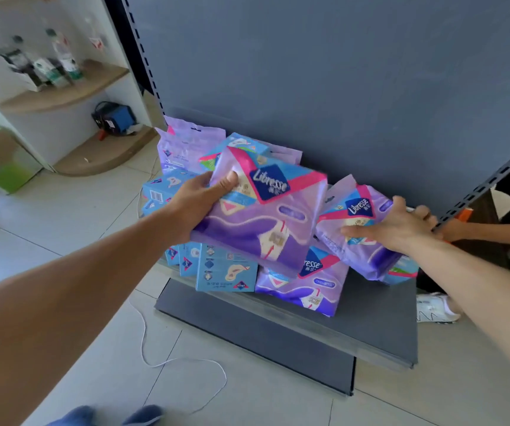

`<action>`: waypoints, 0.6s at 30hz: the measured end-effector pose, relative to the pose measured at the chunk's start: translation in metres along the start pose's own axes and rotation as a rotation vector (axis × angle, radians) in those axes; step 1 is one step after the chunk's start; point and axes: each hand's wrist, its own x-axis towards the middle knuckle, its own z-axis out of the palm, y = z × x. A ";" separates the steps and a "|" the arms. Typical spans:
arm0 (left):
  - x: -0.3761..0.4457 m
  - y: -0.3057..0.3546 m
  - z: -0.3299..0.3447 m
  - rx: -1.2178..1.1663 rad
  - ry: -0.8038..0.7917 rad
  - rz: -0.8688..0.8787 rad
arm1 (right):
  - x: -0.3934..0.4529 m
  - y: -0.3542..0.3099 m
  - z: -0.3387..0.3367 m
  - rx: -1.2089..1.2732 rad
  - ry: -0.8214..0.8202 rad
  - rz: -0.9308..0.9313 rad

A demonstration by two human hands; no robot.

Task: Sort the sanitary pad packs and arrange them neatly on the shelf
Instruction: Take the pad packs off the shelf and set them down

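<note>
A heap of purple packs and light-blue boxes of sanitary pads lies on the low dark shelf (379,330). My left hand (200,199) grips a large purple pack (266,222) by its left end and holds it above the heap. My right hand (395,227) lies on a second purple pack (353,238) at the right, thumb stretched across its face; its fingers are hidden behind the pack. A third purple pack (309,284) lies flat at the front. Several blue boxes (226,272) stand at the front left, and more purple packs (183,146) lean at the back.
The shelf unit has a grey back panel (339,72) and slotted uprights (490,179) at both sides. Another person's arm (493,230) and white shoe (435,309) show at the right. A white cord (167,359) lies on the tiled floor. A corner shelf with bottles (54,63) stands at the left.
</note>
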 end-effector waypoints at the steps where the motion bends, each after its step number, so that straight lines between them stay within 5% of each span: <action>1: -0.004 -0.001 -0.001 0.007 -0.044 -0.025 | 0.000 -0.001 0.000 0.007 0.021 0.017; 18: -0.011 -0.019 0.005 -0.040 -0.034 -0.101 | -0.024 -0.004 -0.024 0.166 0.197 0.037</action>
